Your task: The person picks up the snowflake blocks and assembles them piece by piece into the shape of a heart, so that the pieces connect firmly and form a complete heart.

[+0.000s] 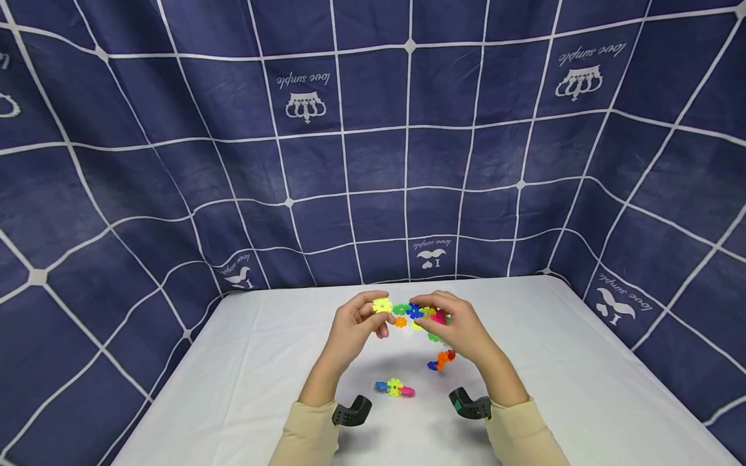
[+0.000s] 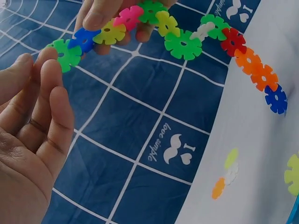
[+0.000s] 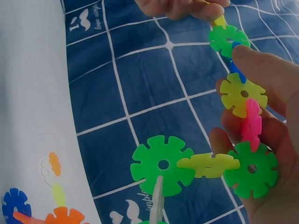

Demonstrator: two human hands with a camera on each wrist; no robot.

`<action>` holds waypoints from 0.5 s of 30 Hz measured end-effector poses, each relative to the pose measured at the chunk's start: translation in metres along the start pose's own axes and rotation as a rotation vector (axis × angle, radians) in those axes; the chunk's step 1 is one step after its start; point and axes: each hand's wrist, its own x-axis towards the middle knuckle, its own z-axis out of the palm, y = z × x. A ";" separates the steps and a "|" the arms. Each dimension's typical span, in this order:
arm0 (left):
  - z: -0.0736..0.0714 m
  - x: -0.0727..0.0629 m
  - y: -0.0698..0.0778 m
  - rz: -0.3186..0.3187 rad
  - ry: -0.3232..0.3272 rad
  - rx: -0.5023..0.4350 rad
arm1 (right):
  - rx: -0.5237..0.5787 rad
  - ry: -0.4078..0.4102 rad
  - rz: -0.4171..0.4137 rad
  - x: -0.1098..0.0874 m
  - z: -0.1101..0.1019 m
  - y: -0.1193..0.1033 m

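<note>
My left hand (image 1: 354, 325) pinches a yellow snowflake disc (image 1: 382, 305) between thumb and fingers, above the table. In the right wrist view this yellow disc (image 3: 219, 20) meets the rim of a green disc (image 3: 229, 40), the end of a linked chain. My right hand (image 1: 460, 323) holds that chain, thumb on a blue disc (image 3: 238, 69), with a yellow disc (image 3: 244, 94) and a pink disc (image 3: 252, 123) along the palm. From there the chain hangs through green, white and red discs to two orange discs (image 2: 256, 70) and a blue disc (image 2: 276, 99) low over the table.
On the white-covered table (image 1: 245, 375) lies a short joined piece of blue, yellow and pink discs (image 1: 394, 388). Farther back is another small piece with an orange disc (image 1: 401, 321), white and yellow. A blue checked curtain (image 1: 373, 162) surrounds the table's back and sides.
</note>
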 end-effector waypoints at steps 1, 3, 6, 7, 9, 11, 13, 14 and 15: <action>0.000 0.000 0.000 -0.001 -0.003 0.001 | -0.002 -0.002 -0.001 0.000 0.000 0.000; 0.001 -0.001 0.001 0.000 -0.009 0.011 | -0.002 -0.006 -0.005 0.000 0.000 0.001; 0.001 -0.001 0.002 0.002 -0.023 0.030 | 0.004 -0.007 -0.012 0.000 0.001 0.001; 0.002 -0.001 0.002 0.003 -0.027 0.037 | 0.005 -0.007 -0.011 0.000 0.001 0.001; 0.002 -0.001 0.002 0.007 -0.030 0.047 | 0.008 -0.001 -0.023 -0.001 0.001 0.001; 0.002 -0.001 0.002 0.010 -0.029 0.047 | 0.007 0.009 -0.044 -0.001 0.001 0.000; 0.003 -0.001 0.002 0.013 -0.024 0.041 | 0.012 0.024 -0.071 -0.001 0.001 -0.001; 0.003 -0.001 0.002 0.013 -0.023 0.031 | 0.017 0.033 -0.084 -0.001 0.001 -0.001; 0.004 -0.001 0.002 0.010 -0.022 0.017 | 0.019 0.041 -0.093 -0.001 0.001 -0.002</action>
